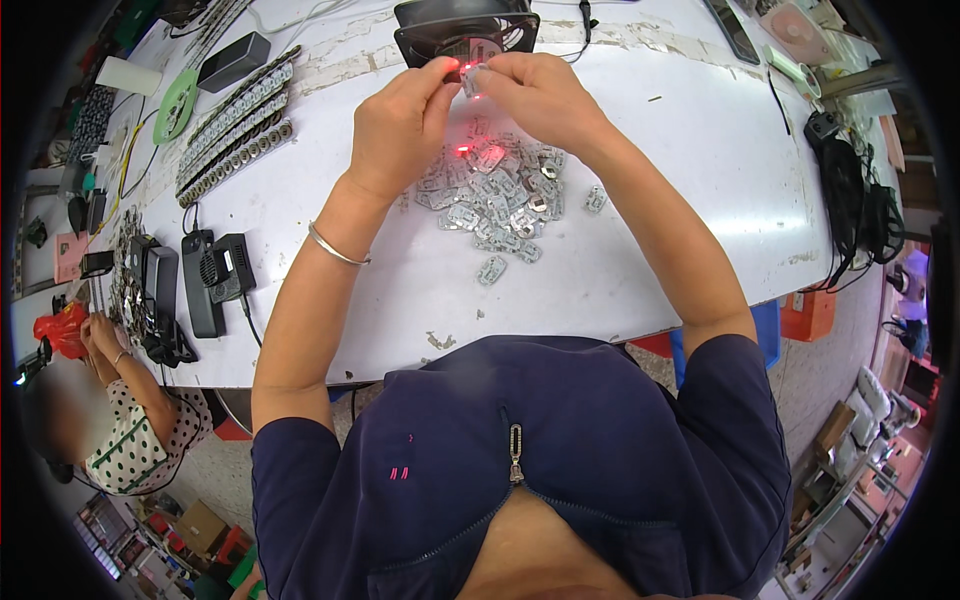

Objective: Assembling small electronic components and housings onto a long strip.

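Note:
In front of a black fan, both my hands are raised over the white table. My right hand pinches a small clear-cased electronic module between thumb and fingertips. My left hand is closed at the module's other side, its fingertips touching it and glowing red. Red points of light shine at the module. Below my hands lies a loose pile of similar pale modules, with red light falling on its far part. A single module lies to the right of the pile, another at its near edge.
Strips of round parts lie at the left, by a green tray and a dark box. Nearer are black power adapters. Black cables hang at the right edge. Another person works at the far left.

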Demonstrator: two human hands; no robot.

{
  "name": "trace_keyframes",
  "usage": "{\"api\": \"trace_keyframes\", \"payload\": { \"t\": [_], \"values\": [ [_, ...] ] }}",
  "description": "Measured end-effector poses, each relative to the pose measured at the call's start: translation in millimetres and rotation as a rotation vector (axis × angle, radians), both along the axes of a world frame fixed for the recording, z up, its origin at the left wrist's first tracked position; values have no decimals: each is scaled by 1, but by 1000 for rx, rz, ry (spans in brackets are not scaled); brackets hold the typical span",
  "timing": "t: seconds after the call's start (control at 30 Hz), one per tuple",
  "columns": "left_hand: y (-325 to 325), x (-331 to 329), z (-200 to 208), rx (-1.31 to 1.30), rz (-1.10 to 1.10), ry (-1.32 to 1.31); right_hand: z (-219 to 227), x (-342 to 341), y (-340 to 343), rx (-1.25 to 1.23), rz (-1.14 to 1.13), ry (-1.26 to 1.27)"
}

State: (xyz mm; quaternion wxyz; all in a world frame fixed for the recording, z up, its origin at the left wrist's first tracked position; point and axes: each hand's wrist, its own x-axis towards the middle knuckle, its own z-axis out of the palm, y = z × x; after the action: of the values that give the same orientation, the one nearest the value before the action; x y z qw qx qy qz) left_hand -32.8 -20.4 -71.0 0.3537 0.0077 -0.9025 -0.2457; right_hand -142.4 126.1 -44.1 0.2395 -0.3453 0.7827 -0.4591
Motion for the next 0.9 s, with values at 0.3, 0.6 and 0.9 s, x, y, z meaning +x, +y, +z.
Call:
{"api": "trace_keyframes", "payload": {
  "t": [0.3, 0.6, 0.9],
  "values": [
    [8, 4, -1, -27, 56, 9, -9, 1, -5, -134, -77, 18],
    [31, 19, 13, 215, -46, -243, 1, 12, 37, 105, 17, -143],
    [31, 22, 28, 290, -405, -327, -5, 25, 70, -177, 17, 140]
  ]
}}
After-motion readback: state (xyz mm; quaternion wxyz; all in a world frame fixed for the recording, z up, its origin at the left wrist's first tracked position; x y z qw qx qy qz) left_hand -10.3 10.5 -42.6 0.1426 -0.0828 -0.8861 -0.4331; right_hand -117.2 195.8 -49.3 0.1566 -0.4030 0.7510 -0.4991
